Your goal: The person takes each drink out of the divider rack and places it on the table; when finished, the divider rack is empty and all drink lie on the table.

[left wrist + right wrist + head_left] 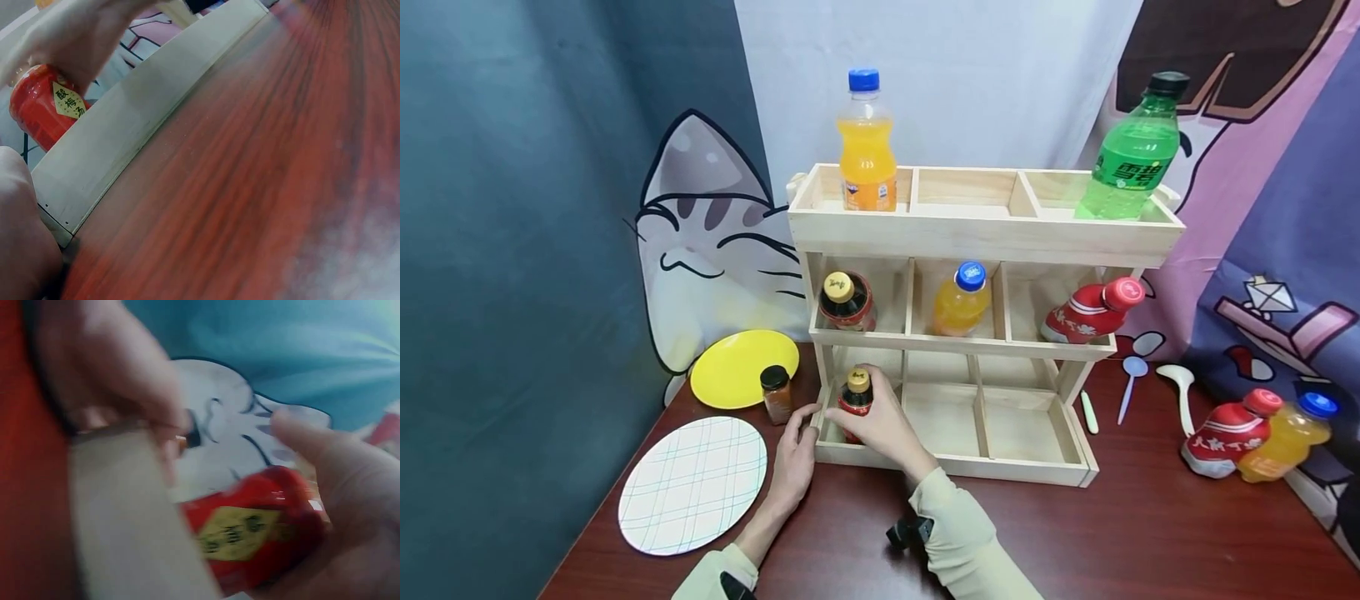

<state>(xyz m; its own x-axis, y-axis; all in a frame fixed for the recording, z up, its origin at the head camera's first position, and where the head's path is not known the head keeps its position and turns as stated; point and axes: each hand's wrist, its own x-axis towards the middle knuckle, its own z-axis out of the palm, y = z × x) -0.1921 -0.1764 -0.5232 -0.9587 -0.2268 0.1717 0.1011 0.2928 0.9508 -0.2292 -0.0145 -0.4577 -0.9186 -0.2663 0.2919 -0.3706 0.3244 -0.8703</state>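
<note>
My right hand grips a dark drink bottle with a yellow cap and red label. This bottle stands in the bottom-left compartment of a three-tier wooden rack. Its red label with a yellow diamond shows in the right wrist view, thumb and fingers on either side. At the rack's lower left corner, my left hand holds the side wall. In the right wrist view the left fingers hook over the end of the board. Just left of that hand stands a small black-capped jar.
Above are orange, green, dark, a second orange and red bottles. Plates, yellow and checked, lie left. Right are a spoon, a ladle and red and orange bottles.
</note>
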